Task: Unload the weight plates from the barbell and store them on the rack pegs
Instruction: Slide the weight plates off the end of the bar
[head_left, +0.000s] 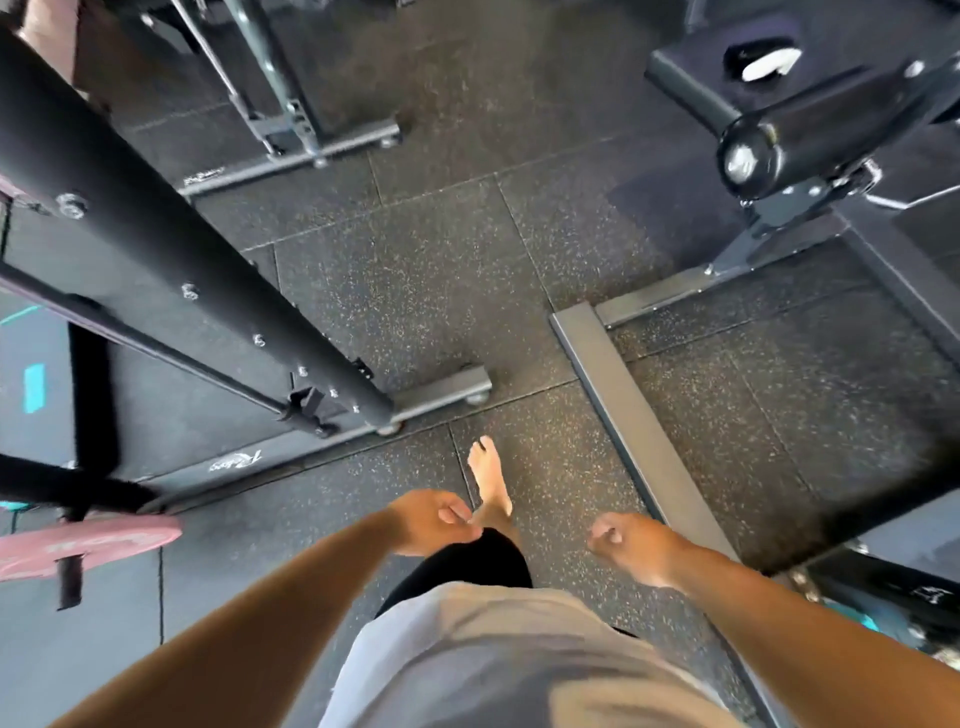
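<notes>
I see rubber floor (467, 260) underfoot, rack post (171, 228) slanting at left. Pink plate (93, 543) low at left edge; on bar or peg, I cannot tell. Left hand (434, 519) and right hand (631, 543) loosely curled, empty. I judge: between lifts; next, turn left, grip plate rim both-handed.

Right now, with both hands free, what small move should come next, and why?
Probably turn left and reach for the pink plate: the left hand and right hand hold nothing, and that plate sits at the left edge, apart from both.
</notes>
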